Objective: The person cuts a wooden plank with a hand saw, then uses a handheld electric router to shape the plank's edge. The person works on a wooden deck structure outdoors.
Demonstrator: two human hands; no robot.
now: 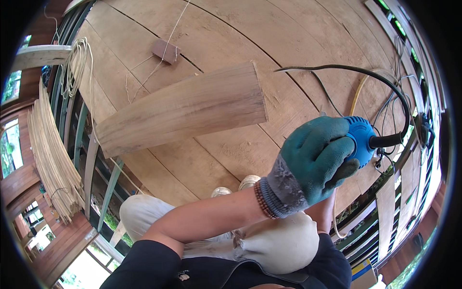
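Observation:
My left hand [313, 159], in a teal glove with a grey knit cuff, is closed around the body of a blue corded power tool [361, 139]. The tool's ribbed rear end and thick black cord point right; its working end is hidden, so I cannot tell its exact kind. My left forearm crosses in front of me. Behind the glove rises my right forearm [321, 212], and that hand is out of sight. Left of the tool, apart from it, a long tapered wooden board [187, 106] lies on the plank floor [231, 154].
A small reddish-brown wood block [165, 51] with string around it sits beyond the board. Coiled cord [77, 67] hangs at the left railing, near stacked thin wood strips [53, 154]. The black cord [390, 79] loops across the right side. My knees [284, 241] are close below.

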